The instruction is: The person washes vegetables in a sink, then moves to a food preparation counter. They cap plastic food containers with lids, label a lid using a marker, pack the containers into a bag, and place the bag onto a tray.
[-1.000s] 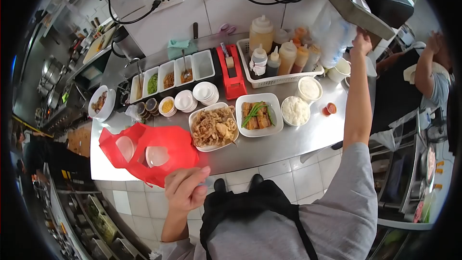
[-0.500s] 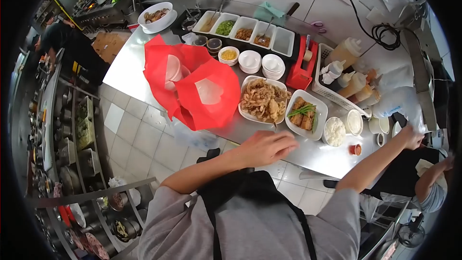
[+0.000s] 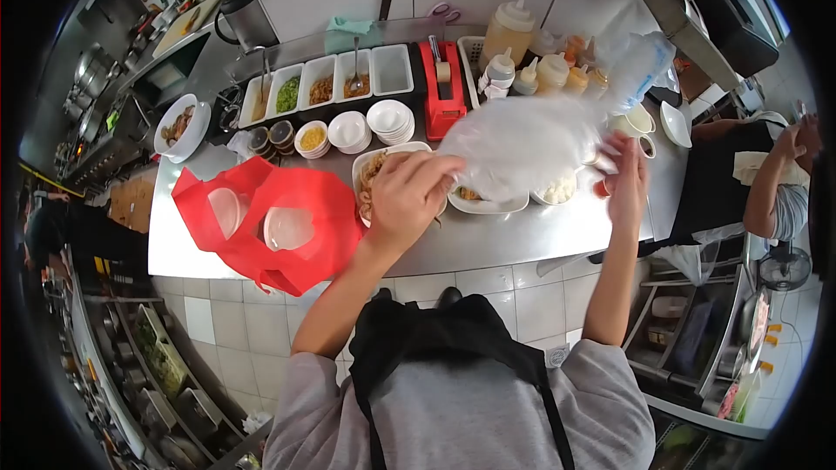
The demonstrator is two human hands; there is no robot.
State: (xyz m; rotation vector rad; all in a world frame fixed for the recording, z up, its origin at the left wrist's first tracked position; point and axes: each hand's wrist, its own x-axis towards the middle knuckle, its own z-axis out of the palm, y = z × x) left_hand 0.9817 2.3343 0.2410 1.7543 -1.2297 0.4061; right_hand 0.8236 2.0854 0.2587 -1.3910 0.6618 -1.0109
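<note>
A clear plastic bag is stretched out between my two hands above the steel counter. My left hand pinches its left end, fingers closed. At the other end, my right hand has its fingers closed on the bag's edge, slightly blurred. Below the bag, partly hidden, are a plate of fried food, a white dish and a bowl of rice. Left of my left hand lies a red bag with white containers showing inside.
Behind are white trays of toppings, stacked small bowls, a red tape dispenser and squeeze bottles. More plastic bags hang at the back right. Another person stands at the right end; shelves line the lower left.
My right hand has come back from the right with a clear plastic bag. My left hand has moved left and taken its other end. The view has turned to the right.
</note>
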